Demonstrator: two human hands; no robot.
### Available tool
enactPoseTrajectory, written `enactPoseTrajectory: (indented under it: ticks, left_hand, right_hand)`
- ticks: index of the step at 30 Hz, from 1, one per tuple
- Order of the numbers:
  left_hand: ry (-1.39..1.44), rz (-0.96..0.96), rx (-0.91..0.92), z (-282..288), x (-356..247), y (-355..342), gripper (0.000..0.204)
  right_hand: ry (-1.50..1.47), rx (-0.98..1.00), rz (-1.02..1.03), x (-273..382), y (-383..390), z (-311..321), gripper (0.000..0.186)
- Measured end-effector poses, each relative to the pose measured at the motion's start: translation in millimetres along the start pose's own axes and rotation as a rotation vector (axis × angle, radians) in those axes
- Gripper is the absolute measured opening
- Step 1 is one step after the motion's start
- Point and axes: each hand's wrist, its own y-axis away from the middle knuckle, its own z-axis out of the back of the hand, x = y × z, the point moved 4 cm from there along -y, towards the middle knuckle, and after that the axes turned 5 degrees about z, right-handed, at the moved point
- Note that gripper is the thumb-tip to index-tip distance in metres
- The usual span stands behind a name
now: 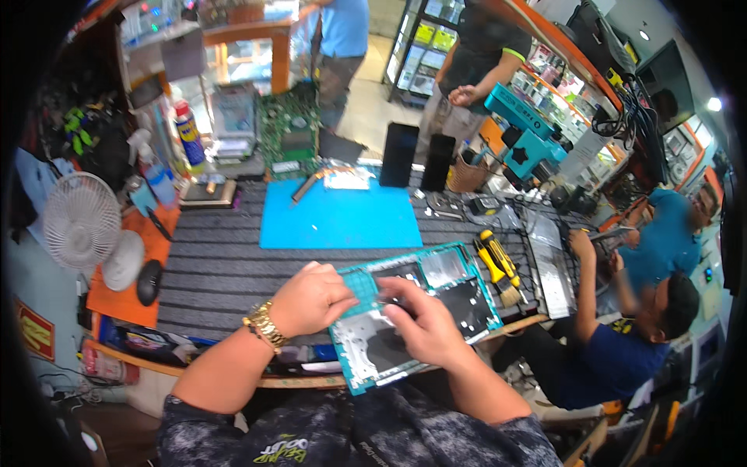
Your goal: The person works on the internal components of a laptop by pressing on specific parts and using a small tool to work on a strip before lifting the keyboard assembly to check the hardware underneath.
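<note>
Centrally, partly over the near rim of the striped counter (218, 272): a teal laptop shell (387, 348), black and silver inside, long axis running roughly from 8 to 2 o'clock. Directly above its middle, and so nearer to it, the right hand (426, 323); toward 10 o'clock, at the upper corner, the left hand (317, 300). On the left, grip drawn in, thumb and forefinger apparently pinching the edge of a teal gridded patch (359, 286); too blurred to tell whether loose or part of the shell. On the right, grip half curled, thumb and forefinger slightly parted; impossible to tell whether holding anything small. Knuckles up on the left, forearm slanting in from 8 o'clock behind a gold watch (267, 325); opposite, right forearm angled from between 4 and 5 o'clock. Just beside the shell at 2 o'clock, yellow-handled tools (492, 261); toward 11, a blue mat (342, 222).
</note>
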Motion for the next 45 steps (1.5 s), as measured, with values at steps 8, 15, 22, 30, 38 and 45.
enactPoseTrajectory:
  ticks: [8, 15, 22, 30, 38, 45]
  left_hand:
    - [-0.059, 0.0, -0.009, -2.5, -10.6, -9.4, 0.014]
    - [-0.119, -0.007, 0.029, -17.0, -23.1, -15.1, 0.024]
    - [-0.107, 0.05, -0.045, -16.0, -22.0, -33.6, 0.04]
    - [-0.173, 0.194, -0.102, -14.8, 40.6, -57.4, 0.02]
    - [-0.405, 0.245, -0.105, -22.3, 90.7, -84.3, 0.012]
    - [-0.401, 0.224, -0.172, -7.4, 101.8, -81.6, 0.017]
  right_hand:
    - [-0.211, -0.201, 0.007, -31.3, 32.2, 30.0, 0.041]
    - [-0.315, -0.219, 0.012, -47.6, 65.9, 55.4, 0.04]
    - [-0.348, -0.281, -0.004, -62.9, 82.3, 76.2, 0.041]
    - [-0.348, -0.279, -0.017, -61.3, 88.8, 76.8, 0.04]
    - [-0.245, -0.221, 0.032, -53.7, 87.9, 66.4, 0.045]
    - [-0.144, -0.202, -0.077, -50.2, 88.2, 59.2, 0.034]
